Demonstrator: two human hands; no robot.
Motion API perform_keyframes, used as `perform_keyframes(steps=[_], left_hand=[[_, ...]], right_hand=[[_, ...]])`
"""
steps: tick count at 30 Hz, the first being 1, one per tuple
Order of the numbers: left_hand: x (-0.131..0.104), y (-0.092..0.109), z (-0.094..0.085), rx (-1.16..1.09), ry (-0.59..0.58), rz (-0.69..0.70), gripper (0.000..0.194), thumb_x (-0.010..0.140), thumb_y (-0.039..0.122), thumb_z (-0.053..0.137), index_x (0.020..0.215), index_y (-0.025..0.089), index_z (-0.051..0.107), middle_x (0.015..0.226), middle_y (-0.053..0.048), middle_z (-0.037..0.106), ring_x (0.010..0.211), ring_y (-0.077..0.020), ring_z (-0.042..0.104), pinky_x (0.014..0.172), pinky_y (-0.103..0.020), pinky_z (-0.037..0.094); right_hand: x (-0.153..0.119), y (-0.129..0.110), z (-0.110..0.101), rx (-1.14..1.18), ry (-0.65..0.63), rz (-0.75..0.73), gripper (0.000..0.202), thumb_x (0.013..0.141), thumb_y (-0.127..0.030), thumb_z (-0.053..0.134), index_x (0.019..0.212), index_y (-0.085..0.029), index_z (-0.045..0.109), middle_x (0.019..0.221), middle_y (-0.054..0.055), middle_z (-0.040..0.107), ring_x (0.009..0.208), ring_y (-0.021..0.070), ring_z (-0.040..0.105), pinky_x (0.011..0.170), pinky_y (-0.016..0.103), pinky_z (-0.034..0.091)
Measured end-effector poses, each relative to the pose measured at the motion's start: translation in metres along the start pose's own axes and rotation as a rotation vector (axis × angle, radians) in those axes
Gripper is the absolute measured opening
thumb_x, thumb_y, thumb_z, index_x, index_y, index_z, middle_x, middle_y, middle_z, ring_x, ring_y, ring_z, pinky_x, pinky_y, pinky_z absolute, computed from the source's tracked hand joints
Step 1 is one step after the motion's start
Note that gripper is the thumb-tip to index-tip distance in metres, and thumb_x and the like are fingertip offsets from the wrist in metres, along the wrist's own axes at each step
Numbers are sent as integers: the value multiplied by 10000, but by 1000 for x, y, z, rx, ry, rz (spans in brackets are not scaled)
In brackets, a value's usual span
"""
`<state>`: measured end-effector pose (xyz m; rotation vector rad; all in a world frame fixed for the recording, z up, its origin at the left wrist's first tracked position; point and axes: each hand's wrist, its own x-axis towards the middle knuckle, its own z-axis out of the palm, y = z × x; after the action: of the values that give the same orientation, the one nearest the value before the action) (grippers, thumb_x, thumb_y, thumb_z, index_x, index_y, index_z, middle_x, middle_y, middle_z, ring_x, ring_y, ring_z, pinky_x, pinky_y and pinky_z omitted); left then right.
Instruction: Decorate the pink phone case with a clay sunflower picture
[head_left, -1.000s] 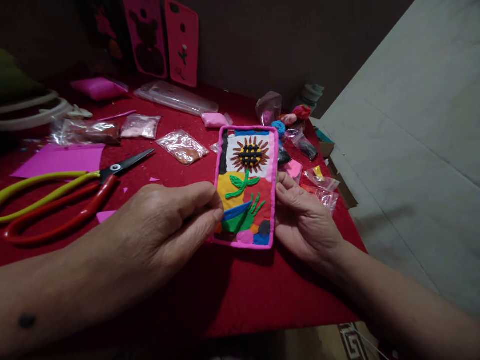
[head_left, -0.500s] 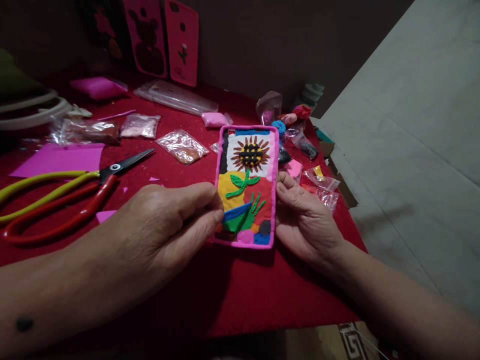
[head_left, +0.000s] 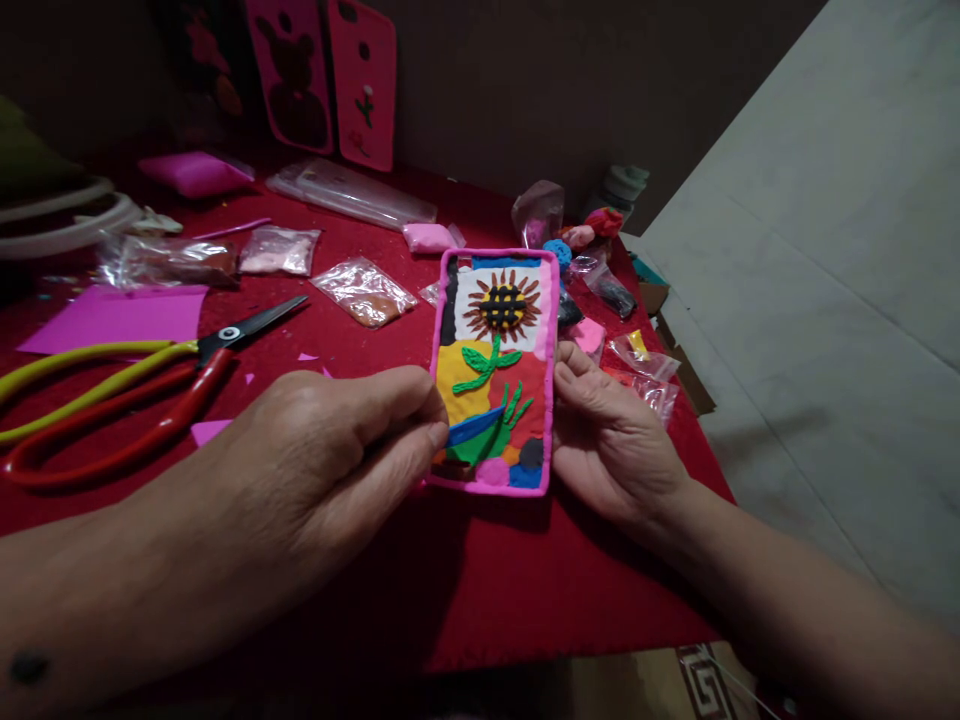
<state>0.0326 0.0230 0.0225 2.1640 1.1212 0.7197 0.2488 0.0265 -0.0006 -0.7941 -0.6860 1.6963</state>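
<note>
A small clay picture (head_left: 480, 375) with a raised pink rim is held up over the red cloth. It shows a brown-petalled sunflower (head_left: 501, 306) with a yellow and black centre and a green stem, on coloured clay patches. Near its lower left runs a blue clay strip (head_left: 476, 427) above a green patch. My left hand (head_left: 352, 440) pinches the picture's left edge between thumb and bent forefinger, covering part of the rim. My right hand (head_left: 615, 435) grips the right edge, with its fingers partly behind the picture.
Scissors (head_left: 225, 345) with yellow and red handles lie at the left beside a pink sheet (head_left: 116, 318). Bagged clay (head_left: 367, 292) and a clear plastic case (head_left: 349, 193) lie farther back. Decorated phone cases (head_left: 365, 85) stand against the wall. More clay bags (head_left: 646, 365) lie at the right edge.
Almost nothing differs. The picture and both hands keep the same hold; my left forearm has shifted very slightly.
</note>
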Motion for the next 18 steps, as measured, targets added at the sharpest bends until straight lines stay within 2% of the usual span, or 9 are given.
perform_keyframes(steps=[3,10,18], left_hand=[[0,-3,1,-38,-23,56,249,953,332,464,775,256,620,583,98,622,448,-56,554,423,-152,386],[1,-4,3,-38,-11,41,218,947,324,491,805,260,643,621,90,662,476,-75,586,448,-166,412],[2,0,-3,-12,-60,69,247,974,309,445,811,240,618,631,69,656,482,-76,579,447,-165,400]], right_hand=[[0,0,0,1,-5,-2,91,800,-149,687,791,-226,640,825,-31,709,785,142,689,1054,414,521],[0,0,1,-26,2,-13,98,790,-161,689,794,-240,631,823,-36,709,774,149,683,1028,420,537],[0,0,0,-52,9,-12,88,812,-191,685,793,-251,623,887,-17,728,846,168,701,1051,418,516]])
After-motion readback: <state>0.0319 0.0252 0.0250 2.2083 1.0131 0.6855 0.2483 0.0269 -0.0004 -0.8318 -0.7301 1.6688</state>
